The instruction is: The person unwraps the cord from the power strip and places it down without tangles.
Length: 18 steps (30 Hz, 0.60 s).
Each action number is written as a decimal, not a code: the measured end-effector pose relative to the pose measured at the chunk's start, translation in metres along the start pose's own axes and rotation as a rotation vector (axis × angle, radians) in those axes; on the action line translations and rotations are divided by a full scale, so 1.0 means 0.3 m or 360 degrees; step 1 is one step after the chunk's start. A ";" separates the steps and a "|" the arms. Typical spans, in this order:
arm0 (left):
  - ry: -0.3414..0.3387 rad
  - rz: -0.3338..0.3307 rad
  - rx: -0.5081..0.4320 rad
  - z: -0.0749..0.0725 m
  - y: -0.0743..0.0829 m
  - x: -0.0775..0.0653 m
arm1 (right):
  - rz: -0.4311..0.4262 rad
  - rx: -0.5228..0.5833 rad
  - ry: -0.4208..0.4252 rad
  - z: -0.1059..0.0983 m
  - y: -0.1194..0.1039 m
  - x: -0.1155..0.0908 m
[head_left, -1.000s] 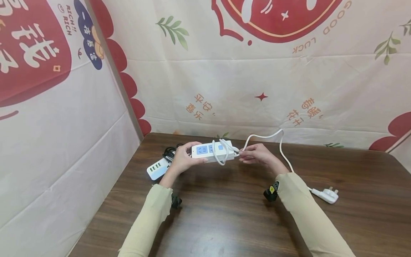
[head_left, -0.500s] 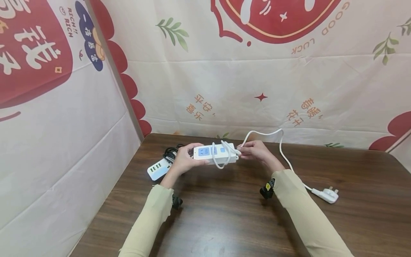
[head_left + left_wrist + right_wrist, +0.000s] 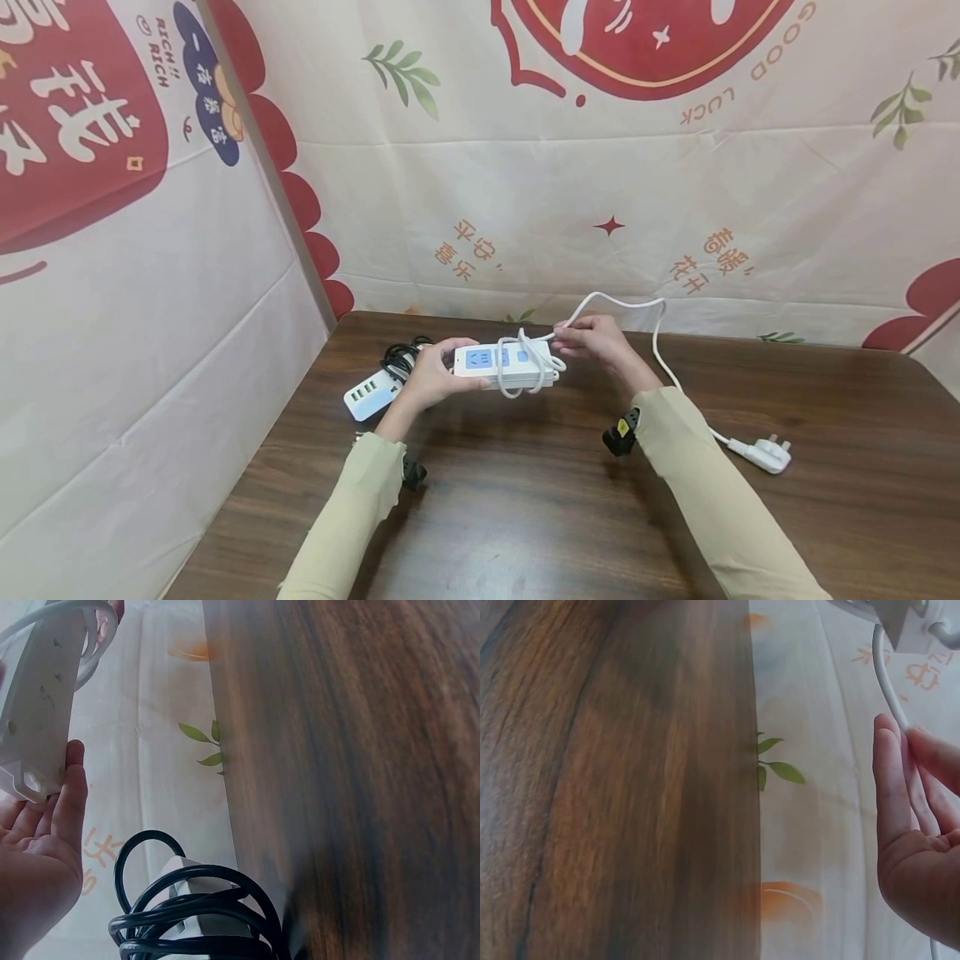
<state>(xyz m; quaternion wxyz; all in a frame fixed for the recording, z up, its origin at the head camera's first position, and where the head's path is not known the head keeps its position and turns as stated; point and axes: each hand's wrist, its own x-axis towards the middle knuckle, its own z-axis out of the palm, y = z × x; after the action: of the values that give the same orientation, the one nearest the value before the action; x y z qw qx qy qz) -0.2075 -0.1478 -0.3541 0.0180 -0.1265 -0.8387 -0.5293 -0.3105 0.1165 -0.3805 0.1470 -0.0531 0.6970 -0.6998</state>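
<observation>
My left hand (image 3: 435, 377) grips the left end of a white power strip (image 3: 491, 380) with blue socket faces, thumb in front and fingers behind. White cord loops (image 3: 511, 392) wrap round the strip's right half. In the right wrist view, my right hand (image 3: 922, 847) pinches the white cord (image 3: 886, 682) between thumb and fingers, just off the strip's right end. From there the cord arches up behind the right hand and runs down to a white plug (image 3: 763, 455) lying on the table at right.
Behind my left hand lies a second white strip with USB ports (image 3: 369, 397), its black cable (image 3: 397, 357) bundled on it. The brown wooden table (image 3: 525, 500) meets a printed cloth backdrop (image 3: 525, 208) at its far edge, with another cloth at left.
The right hand has moved slightly left and up with the cord, ending above the strip's right end. The strip has shifted a little right and down in the left hand.
</observation>
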 end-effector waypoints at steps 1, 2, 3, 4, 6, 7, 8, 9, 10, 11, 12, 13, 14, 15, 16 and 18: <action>0.0002 0.0003 0.0005 0.000 -0.001 -0.001 | -0.0007 0.0015 0.0006 0.003 -0.005 0.000; 0.0005 0.0008 0.0006 0.001 -0.004 -0.001 | -0.0016 0.0032 0.0004 0.005 -0.010 -0.001; 0.0007 0.0004 -0.0001 0.003 -0.019 0.005 | -0.0025 0.0054 0.0003 0.008 -0.014 -0.001; 0.0006 0.0001 -0.0008 0.006 -0.036 0.012 | -0.0036 0.0071 0.0002 0.010 -0.018 -0.003; 0.0004 0.0002 -0.0022 0.013 -0.067 0.026 | -0.0056 0.0104 -0.0003 0.013 -0.025 -0.005; 0.0003 -0.0001 -0.0028 0.016 -0.086 0.034 | -0.0068 0.0122 -0.0004 0.014 -0.029 -0.007; 0.0003 -0.0002 -0.0037 0.019 -0.104 0.042 | -0.0079 0.0138 -0.0006 0.015 -0.032 -0.009; 0.0003 -0.0001 -0.0042 0.021 -0.122 0.050 | -0.0090 0.0149 -0.0002 0.016 -0.035 -0.010; 0.0004 0.0005 -0.0045 0.022 -0.125 0.051 | -0.0098 0.0156 0.0006 0.017 -0.038 -0.012; 0.0009 0.0012 -0.0044 0.023 -0.128 0.052 | -0.0106 0.0155 0.0009 0.018 -0.042 -0.014; 0.0018 0.0017 -0.0041 0.023 -0.130 0.052 | -0.0115 0.0149 0.0006 0.019 -0.045 -0.016; 0.0024 0.0022 -0.0035 0.023 -0.131 0.053 | -0.0119 0.0156 0.0007 0.020 -0.048 -0.018; 0.0029 0.0027 -0.0028 0.023 -0.131 0.052 | -0.0121 0.0152 0.0008 0.021 -0.052 -0.020; 0.0032 0.0030 -0.0021 0.024 -0.132 0.052 | -0.0120 0.0152 0.0013 0.023 -0.055 -0.021; 0.0034 0.0030 -0.0014 0.024 -0.132 0.052 | -0.0117 0.0147 0.0012 0.023 -0.058 -0.021; 0.0038 0.0032 0.0007 0.025 -0.135 0.052 | -0.0110 0.0150 0.0011 0.025 -0.064 -0.022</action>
<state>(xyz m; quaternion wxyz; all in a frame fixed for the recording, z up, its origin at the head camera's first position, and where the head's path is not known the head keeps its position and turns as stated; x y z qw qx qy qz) -0.2313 -0.1546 -0.3905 0.0334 -0.1285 -0.8383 -0.5288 -0.3048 0.1110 -0.3603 0.1227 -0.0676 0.6615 -0.7367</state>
